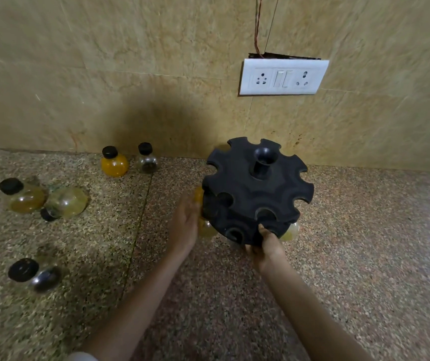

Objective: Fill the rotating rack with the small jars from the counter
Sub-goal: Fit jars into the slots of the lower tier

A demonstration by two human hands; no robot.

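While the black plastic rotating rack [256, 191] is steadied at its lower front edge by the right hand [267, 246] — fingers closed on the rim — a small amber-filled jar [204, 226] is being pressed into a lower slot by the left hand [185, 225], whose grip is blurred and cannot be told. The loading step is judged under way. Five black-capped jars [114, 162] are left on the speckled stone counter [352, 230]; a turn to an empty notch is called for next.
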